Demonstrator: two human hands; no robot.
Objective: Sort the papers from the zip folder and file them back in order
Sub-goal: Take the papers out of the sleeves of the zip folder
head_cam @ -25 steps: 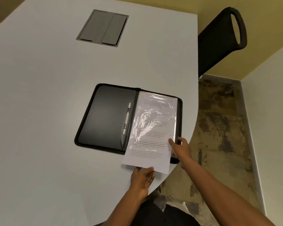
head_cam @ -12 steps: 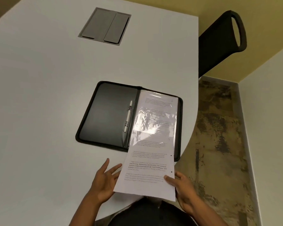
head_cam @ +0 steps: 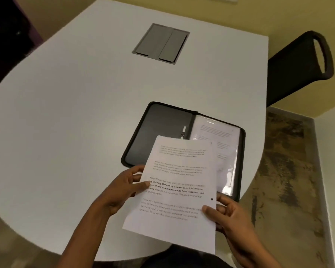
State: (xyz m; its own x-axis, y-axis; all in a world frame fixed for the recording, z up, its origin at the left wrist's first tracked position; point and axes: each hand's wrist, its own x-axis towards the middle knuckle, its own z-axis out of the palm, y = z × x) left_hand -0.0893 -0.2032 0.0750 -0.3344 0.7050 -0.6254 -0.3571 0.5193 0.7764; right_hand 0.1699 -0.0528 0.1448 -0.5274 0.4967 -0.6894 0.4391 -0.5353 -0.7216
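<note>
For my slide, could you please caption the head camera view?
Both hands, left hand and right hand, hold a printed sheet above the open zip folder on a white table.

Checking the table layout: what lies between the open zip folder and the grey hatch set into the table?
Nothing: in the head view the white table is bare between the zip folder and the grey hatch.

Both forearms are bare, no sleeves, watch or rings showing; dark clothing (head_cam: 184,257) covers the lap below them
</note>
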